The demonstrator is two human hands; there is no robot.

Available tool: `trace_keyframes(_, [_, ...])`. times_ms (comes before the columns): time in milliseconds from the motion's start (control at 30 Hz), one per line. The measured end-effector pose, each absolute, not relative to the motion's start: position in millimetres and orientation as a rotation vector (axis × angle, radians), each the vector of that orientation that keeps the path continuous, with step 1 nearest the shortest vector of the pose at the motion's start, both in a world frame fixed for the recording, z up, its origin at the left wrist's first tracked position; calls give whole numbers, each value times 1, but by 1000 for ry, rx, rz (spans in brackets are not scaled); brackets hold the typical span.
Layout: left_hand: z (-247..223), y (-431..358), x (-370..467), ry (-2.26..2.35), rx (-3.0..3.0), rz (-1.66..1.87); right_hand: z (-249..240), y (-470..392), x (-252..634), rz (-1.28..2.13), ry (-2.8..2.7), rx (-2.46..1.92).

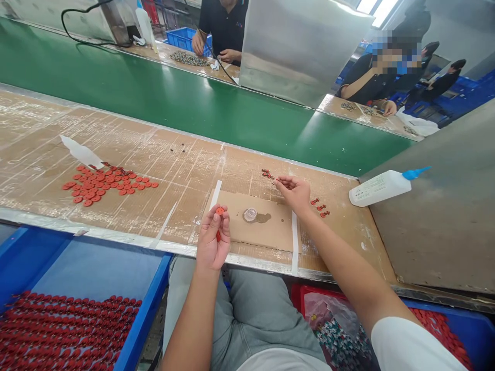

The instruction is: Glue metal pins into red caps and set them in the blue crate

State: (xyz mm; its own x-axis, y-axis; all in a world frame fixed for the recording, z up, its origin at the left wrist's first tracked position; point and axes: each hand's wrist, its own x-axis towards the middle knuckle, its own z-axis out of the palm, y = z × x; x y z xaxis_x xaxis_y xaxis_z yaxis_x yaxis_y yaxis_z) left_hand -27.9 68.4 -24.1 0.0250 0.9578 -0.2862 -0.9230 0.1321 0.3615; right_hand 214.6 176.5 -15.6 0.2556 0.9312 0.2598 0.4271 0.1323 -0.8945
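My left hand point(214, 238) is closed around red round discs; one red disc point(220, 211) shows between the thumb and fingertips, and a bit of red shows lower in the palm. My right hand point(294, 191) reaches forward with thumb and fingertips pinched together beside a small cluster of red-and-dark parts point(266, 173). Something tiny is at those fingertips, too small to name. Between the hands, a small clear cup point(250, 214) sits on a cardboard sheet point(266, 234) next to a wet stain. Three red pieces point(320, 207) lie by my right forearm.
Many red discs point(96, 185) are spread at left beside a white bottle point(82, 152). A blue-tipped bottle point(381, 188) lies against the metal panel at right. Behind runs a green belt point(174, 87); co-workers sit beyond it. Blue trays point(96, 268) stand below the table edge.
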Motion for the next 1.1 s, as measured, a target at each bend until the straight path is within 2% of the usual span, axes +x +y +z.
trace_keyframes(167, [-24,68,-27,531,90,1459,-6,130,178,743,-1309,-1350])
trace_keyframes(333, [-24,68,-26,542,106,1464,-16,106,159,520,-1506,-1249])
trace_keyframes(500, [-26,67,-27,525,128,1464,-27,104,157,368,-1623,-1118])
trace_keyframes(1100, [-24,67,-28,552,104,1442,-30,106,158,351,-1771,-1138])
